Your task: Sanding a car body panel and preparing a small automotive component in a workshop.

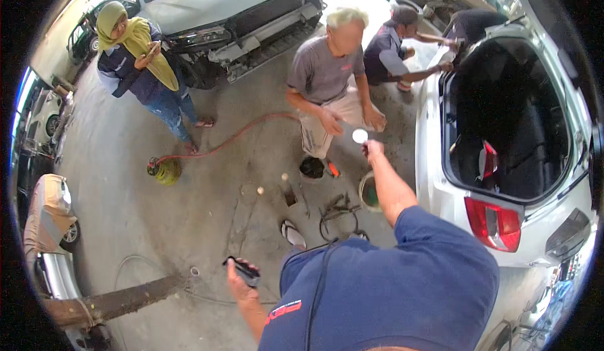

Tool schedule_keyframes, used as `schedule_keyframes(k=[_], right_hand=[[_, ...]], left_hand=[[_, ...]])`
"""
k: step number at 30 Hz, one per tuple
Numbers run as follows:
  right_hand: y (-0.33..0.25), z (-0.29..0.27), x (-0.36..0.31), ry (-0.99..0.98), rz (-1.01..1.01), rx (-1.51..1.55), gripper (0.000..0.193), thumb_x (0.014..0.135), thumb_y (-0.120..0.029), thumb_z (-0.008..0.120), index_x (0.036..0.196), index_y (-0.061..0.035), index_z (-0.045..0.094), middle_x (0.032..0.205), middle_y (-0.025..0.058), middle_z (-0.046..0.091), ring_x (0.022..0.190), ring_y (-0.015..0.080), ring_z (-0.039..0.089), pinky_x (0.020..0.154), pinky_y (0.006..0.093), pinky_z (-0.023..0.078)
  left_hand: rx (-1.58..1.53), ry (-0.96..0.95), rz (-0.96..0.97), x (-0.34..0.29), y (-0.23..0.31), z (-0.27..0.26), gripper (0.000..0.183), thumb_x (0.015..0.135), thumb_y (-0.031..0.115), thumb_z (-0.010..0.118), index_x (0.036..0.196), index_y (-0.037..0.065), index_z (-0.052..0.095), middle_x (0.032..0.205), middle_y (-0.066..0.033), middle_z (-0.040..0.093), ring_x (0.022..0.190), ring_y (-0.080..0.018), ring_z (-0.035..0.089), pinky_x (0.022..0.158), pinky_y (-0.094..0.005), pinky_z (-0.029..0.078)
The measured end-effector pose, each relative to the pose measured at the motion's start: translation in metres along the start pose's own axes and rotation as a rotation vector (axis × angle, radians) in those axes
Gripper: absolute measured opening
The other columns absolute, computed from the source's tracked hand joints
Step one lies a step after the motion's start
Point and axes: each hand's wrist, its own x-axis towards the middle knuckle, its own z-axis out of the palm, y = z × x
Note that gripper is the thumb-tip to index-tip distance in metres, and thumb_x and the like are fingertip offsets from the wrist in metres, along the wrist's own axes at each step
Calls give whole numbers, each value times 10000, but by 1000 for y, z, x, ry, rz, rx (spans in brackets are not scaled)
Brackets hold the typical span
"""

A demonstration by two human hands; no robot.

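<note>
My right hand (372, 148) reaches out at the end of a stretched arm, its fingers closed on a small white round disc (359, 136). Just beyond the disc sits a person in a grey shirt (324, 68), whose hands are close to it but seem apart from it. Low on the left, my left hand (236, 284) is wrapped round a dark, flat, palm-sized object (250, 276); its exact kind does not show. Below the seated person stand a dark pot (311, 168) and an orange-handled tool (333, 170). A bucket (363, 190) is under my right forearm.
A white car (434, 181) with its tailgate raised stands at the right, a co-worker (387, 52) crouching by it. Another person (135, 61) stands far left. A red hose (239, 128) runs from a green gas cylinder (167, 172). A wooden beam (119, 300) lies lower left.
</note>
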Motion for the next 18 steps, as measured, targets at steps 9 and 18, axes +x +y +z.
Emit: schedule_keyframes(k=[9,18], right_hand=[[18,80,-27,208,64,5,156,853,-129,591,727,-42,617,610,57,610,449,133,536,369,268,362],[37,137,-50,160,40,29,161,868,-136,606,747,-34,631,644,72,634,450,136,544,381,281,386]], left_hand=[[159,-160,119,78,142,40,284,908,366,609,928,87,560,777,-43,572,630,-186,564,599,-327,489],[-42,-390,-78,104,139,55,465,890,547,559,940,85,547,786,-38,569,669,-217,570,644,-369,489]])
